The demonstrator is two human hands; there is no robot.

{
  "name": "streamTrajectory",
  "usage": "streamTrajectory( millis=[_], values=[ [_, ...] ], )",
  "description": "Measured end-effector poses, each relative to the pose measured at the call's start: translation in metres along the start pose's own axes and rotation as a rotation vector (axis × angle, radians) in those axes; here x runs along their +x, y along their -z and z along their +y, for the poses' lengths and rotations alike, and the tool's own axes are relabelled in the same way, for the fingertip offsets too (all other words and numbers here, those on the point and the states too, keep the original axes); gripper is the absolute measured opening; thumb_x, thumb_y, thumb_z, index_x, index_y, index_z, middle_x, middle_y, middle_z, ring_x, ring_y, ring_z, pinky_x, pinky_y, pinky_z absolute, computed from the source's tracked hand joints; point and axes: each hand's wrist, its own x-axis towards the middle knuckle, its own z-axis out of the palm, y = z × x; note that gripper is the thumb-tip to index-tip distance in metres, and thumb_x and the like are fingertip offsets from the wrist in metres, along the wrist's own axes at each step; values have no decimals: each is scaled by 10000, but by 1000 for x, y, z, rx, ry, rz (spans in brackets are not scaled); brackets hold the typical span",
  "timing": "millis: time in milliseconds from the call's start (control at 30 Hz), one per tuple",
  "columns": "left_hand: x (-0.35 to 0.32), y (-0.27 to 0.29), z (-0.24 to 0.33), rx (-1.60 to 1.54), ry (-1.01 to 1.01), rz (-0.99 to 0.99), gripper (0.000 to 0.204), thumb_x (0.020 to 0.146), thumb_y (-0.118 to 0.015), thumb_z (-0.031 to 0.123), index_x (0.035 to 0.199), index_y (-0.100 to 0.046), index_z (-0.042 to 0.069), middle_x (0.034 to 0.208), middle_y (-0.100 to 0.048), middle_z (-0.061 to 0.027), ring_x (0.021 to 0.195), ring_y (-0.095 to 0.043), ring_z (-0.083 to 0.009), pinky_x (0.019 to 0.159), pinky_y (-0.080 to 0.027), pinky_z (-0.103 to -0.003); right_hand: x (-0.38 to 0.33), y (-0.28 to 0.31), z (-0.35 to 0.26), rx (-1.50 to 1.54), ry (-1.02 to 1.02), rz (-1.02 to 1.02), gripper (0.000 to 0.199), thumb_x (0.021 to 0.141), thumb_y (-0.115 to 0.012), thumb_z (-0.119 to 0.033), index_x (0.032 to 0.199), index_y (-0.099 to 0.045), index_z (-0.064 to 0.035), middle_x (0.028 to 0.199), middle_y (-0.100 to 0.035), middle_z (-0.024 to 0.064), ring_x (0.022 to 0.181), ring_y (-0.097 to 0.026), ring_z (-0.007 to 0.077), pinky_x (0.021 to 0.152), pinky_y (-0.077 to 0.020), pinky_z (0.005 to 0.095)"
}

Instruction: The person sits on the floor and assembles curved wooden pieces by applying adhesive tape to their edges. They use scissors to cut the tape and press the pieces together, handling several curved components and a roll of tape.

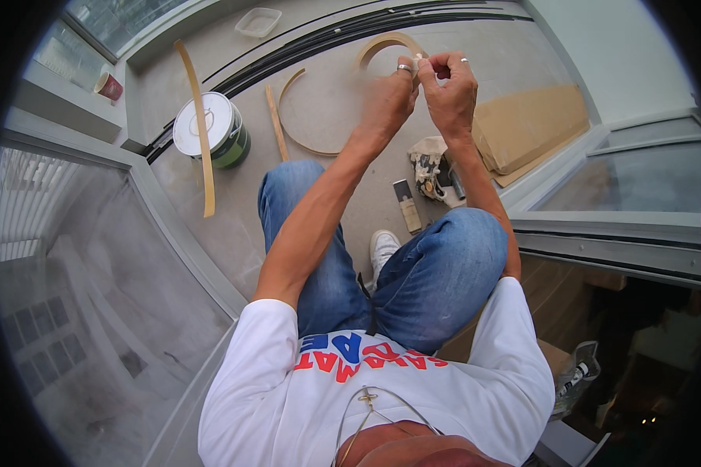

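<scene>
Out in front of my knees, my left hand [391, 100] and my right hand [450, 95] meet with closed fingertips. Between them is the end of a coiled tan strip [383, 42], its loop curving away to the left. A small pale bit shows at the pinch, too small to make out. Motion blurs the back of my left hand. On the floor nearer to me, a loose curved tan strip [287, 124] lies beside a flat wooden stick [276, 123].
Another long tan strip [202, 128] lies across a white-lidded bucket [230, 149] at left. Black rods [304, 45] run along the far floor near a clear plastic tub [258, 22]. Right of my feet are a flat-bladed tool [406, 206], a patterned cloth bag [427, 165] and cardboard [531, 128].
</scene>
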Motion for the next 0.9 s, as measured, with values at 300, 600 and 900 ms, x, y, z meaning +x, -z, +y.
streamTrajectory(
  millis=[300,600,900],
  values=[
    [-7,-9,-14,-229,221,-208,455,913,-668,196,1236,-538,-98,970,-711,-269,945,-707,-382,848,-532,-449,18,27,-3,95,-34,24,237,972,-687,-233,1015,-712,-2,911,-702,47,783,-621,109,739,-511,263],
    [5,7,-7,-432,135,-221,467,934,-680,212,1248,-532,-100,887,-715,-210,768,-738,-263,720,-566,-346,7,24,45,-60,-106,-279,333,924,-733,-281,1131,-707,-22,1055,-656,75,879,-629,154,781,-523,310],
    [6,-3,-23,-421,189,-215,520,902,-724,298,1221,-567,-82,922,-725,-183,897,-725,-233,812,-542,-344,11,26,24,123,-62,-278,242,896,-767,-193,1034,-670,-20,932,-693,32,876,-616,131,823,-510,296]
  ],
)
